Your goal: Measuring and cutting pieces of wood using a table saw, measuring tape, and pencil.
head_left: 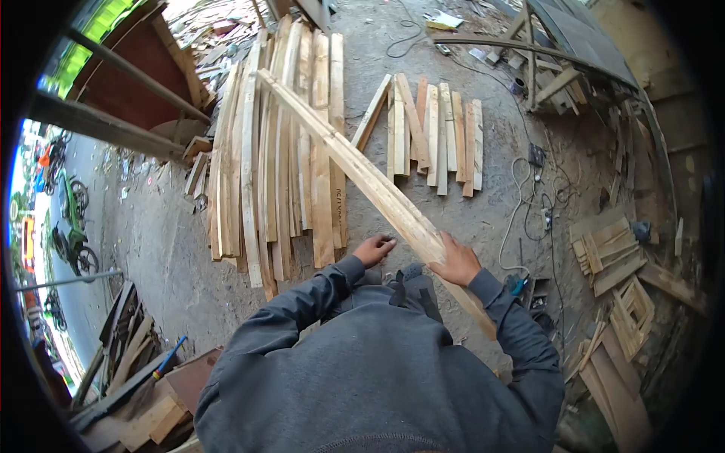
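A long pale wooden plank (362,174) slants across the middle, its far end over the pile at the left and its near end beside my right forearm. My right hand (458,260) grips it near the close end, with the thumb and fingers over its upper face and edge. Just left of the plank, my left hand (374,250) is closed with curled fingers, apart from the wood. Whatever its fingertips may hold is too small or hidden to make out. Many long planks (321,151) lie side by side on the ground ahead at the left.
Shorter boards (433,136) lie in a row right of the long pile. Cables (526,204) and a power strip (536,155) trail over the ground at the right. Scrap wood (612,257) is heaped at the far right, with more offcuts (143,408) at the lower left.
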The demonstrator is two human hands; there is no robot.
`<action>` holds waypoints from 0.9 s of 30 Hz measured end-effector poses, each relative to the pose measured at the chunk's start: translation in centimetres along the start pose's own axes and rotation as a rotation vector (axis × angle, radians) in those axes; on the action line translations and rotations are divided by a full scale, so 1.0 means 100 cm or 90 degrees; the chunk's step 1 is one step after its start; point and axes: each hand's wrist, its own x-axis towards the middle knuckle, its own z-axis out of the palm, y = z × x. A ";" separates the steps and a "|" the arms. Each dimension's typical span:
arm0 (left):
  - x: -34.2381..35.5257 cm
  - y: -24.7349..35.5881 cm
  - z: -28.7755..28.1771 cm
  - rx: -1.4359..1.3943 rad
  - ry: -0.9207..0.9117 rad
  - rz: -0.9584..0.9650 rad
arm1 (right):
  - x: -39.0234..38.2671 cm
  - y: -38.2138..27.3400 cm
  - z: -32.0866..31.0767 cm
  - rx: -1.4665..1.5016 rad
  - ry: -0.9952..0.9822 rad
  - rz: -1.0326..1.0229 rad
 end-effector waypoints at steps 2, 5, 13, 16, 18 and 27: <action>0.004 -0.005 -0.036 0.373 0.292 0.225 | -0.058 0.013 -0.022 -0.005 0.031 0.038; 0.024 0.016 -0.086 0.599 0.369 0.378 | -0.139 0.018 -0.062 -0.077 -0.056 0.115; 0.141 0.082 -0.122 0.819 -0.020 0.519 | -0.205 0.083 -0.137 -0.251 0.034 0.050; 0.171 0.094 -0.097 0.888 0.025 0.478 | -0.176 0.159 -0.143 -0.272 0.090 0.017; 0.205 0.108 -0.053 0.884 0.091 0.478 | -0.171 0.230 -0.165 -0.327 0.169 0.001; 0.287 0.272 0.167 0.865 0.049 0.381 | -0.160 0.535 -0.321 -0.356 0.327 0.069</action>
